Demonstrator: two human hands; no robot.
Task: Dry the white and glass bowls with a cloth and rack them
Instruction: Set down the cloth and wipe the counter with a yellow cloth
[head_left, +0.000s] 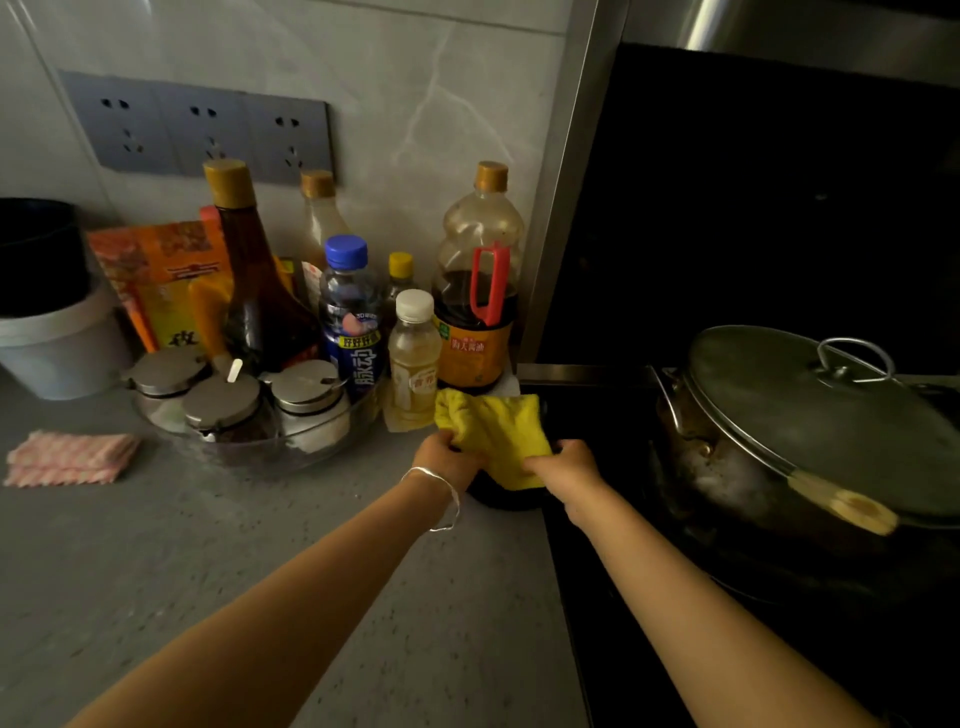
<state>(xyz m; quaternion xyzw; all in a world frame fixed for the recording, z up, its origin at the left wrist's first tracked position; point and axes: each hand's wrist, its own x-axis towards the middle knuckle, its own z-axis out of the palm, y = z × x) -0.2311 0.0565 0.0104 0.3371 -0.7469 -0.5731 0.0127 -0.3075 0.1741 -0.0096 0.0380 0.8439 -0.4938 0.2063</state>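
At the far left stood one white bin (60, 348) with a dark liner, and in front of it one folded pink striped cloth (70, 458) lay flat on the grey countertop (260, 571). On the wall above was one grey panel of three sockets (197, 130). A cluster of orange seasoning packets (166, 280) leaned against the wall; their number could not be told. Before them sat one clear dish (332, 441) holding three jars (223, 405) with metal lids. Six bottles stood behind and beside it: a tall dark one with a gold cap (254, 291), a pale one at the wall (319, 213), a blue-capped drink bottle (353, 322), a small yellow-capped one (400, 275), a white-capped pale one (415, 358), and a large soy sauce bottle (478, 296) with a red handle. Just in front of that last bottle, at the seam between counter and stove, was one yellow cloth (493, 431), held up by both hands. The left hand (449, 457), with one silver bracelet (441, 499) on its wrist, had its fingers curled round the cloth's left edge; the right hand (566, 465) gripped its lower right corner. A dark round shape (498, 496) showed under the cloth, too dim to identify. On the black stove (623, 597) to the right sat one large pot (727, 467), its one metal lid (810, 415) tilted.
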